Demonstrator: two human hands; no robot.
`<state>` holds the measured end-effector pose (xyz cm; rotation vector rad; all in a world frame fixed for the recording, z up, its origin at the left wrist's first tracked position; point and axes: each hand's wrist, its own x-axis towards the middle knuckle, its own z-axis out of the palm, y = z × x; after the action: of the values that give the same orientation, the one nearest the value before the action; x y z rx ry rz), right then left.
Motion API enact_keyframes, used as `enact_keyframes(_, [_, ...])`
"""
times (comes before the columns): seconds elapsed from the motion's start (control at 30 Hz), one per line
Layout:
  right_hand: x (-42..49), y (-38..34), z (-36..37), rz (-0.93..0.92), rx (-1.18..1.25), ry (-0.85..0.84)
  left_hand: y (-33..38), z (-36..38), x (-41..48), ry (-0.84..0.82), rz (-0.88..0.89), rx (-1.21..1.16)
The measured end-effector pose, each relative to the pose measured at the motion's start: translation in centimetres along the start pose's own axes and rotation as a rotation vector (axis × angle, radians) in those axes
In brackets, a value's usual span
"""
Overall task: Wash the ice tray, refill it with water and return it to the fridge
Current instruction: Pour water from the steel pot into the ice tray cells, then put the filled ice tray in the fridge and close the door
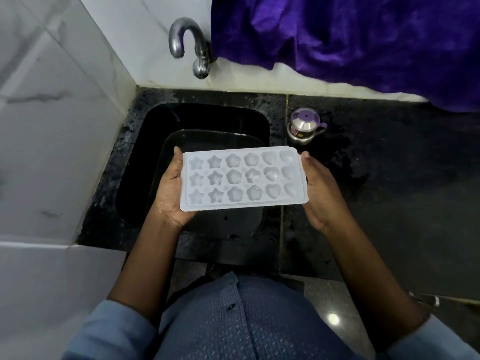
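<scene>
Shirt (246, 320), left hand (171, 198), right hand (319, 196) holding ice tray (241, 178), tub (207, 139) in sink (155, 120)

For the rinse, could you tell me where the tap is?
Head view, upper left: the tap juts from the wall behind the sink, beside the purple cloth.

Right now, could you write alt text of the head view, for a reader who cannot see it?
A person holds a white ice tray with star, flower and heart moulds above a black sink, left hand gripping one end, right hand at the other. A steel tap stands behind it.
</scene>
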<state>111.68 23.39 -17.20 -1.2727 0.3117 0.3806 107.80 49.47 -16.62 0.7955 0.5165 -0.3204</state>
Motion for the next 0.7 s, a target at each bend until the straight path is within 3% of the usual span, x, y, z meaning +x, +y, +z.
enact_keyframes(0.1, [-0.9, 1.2, 0.6, -0.025, -0.025, 0.085, -1.0, -1.2, -1.0, 0.029, -0.009, 0.003])
enact_keyframes(0.37, [-2.3, 2.6, 2.6, -0.017, -0.04, 0.1, -1.5, -2.7, -4.8, 0.141, 0.048, -0.011])
enact_keyframes(0.7, [-5.8, 4.1, 10.5, 0.022, -0.139, -0.105, -1.2, -10.0, -12.6, 0.205, 0.217, -0.211])
